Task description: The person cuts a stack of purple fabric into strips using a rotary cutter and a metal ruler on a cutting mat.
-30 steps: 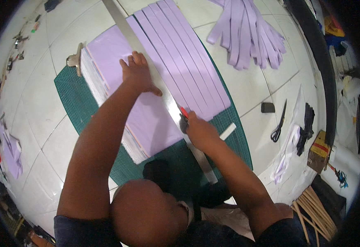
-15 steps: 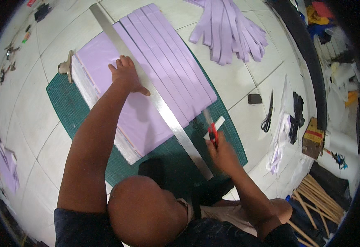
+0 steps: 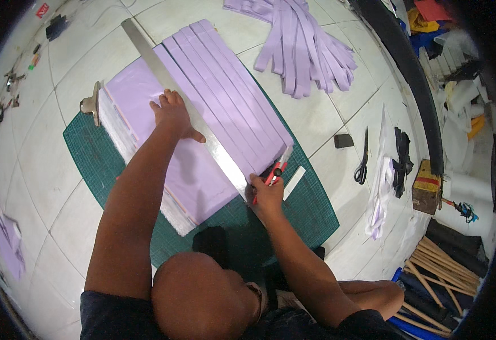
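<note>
Cloth (image 3: 200, 181) lies layered on mat (image 3: 310, 198); probably soft, slippery, best held flat beside ruler (image 3: 217, 148). Left hand (image 3: 174, 117), spread and empty, rests on cloth and ruler; right hand (image 3: 269, 194) curls round cutter (image 3: 278, 171).

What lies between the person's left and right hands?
In the head view, a metal ruler lies between the left hand and right hand, across the lilac material.

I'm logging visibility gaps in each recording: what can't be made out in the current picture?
All in the head view:
Metal ruler: near end lost behind the right hand.
Red knife: part of its handle covered by the fingers.
Lilac cloth: patch beneath the left hand hidden.
Loose lilac strips: cut off by the top edge.
Small items far left: too small to identify.
</note>
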A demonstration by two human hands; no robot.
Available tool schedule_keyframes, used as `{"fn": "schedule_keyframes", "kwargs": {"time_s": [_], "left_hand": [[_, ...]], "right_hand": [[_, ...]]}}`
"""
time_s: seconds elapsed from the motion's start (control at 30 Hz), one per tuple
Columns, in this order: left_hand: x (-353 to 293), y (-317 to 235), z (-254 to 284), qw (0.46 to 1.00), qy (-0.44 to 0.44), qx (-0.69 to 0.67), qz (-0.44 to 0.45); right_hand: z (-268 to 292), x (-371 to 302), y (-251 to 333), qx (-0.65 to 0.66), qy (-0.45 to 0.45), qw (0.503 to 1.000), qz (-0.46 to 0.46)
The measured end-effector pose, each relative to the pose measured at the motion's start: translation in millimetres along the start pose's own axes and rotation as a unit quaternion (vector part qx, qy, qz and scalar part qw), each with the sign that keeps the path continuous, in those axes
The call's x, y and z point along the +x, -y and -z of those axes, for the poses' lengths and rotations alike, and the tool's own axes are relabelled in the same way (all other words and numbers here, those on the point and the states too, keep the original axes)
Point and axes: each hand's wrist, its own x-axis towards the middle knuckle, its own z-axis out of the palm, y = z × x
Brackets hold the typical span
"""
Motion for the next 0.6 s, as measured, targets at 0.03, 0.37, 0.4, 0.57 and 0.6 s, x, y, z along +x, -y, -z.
{"fn": "schedule_keyframes", "kwargs": {"time_s": [0.03, 0.37, 0.4, 0.57, 0.6], "left_hand": [[-0.8, 0.0, -0.5, 1.000, 0.001, -0.002, -0.001], [3.2, -1.5, -0.3, 1.000, 0.020, 0.021, 0.003], [2.5, 2.6, -3.2, 0.999, 0.021, 0.022, 0.008], [2.8, -2.2, -2.0, 1.000, 0.010, 0.014, 0.003], [2.2, -1.1, -0.9, 1.000, 0.010, 0.017, 0.006]], "right_hand": [[2.9, -0.3, 1.7, 0.046, 0.028, 0.998, -0.041], [22.1, -3.9, 29.8, -0.270, 0.032, 0.949, 0.157], [13.6, -9.6, 42.6, -0.318, 0.071, 0.926, 0.193], [-52.3, 11.7, 97.8, -0.462, 0.220, 0.824, 0.244], [-71.8, 14.6, 107.5, -0.488, 0.237, 0.803, 0.249]]}}
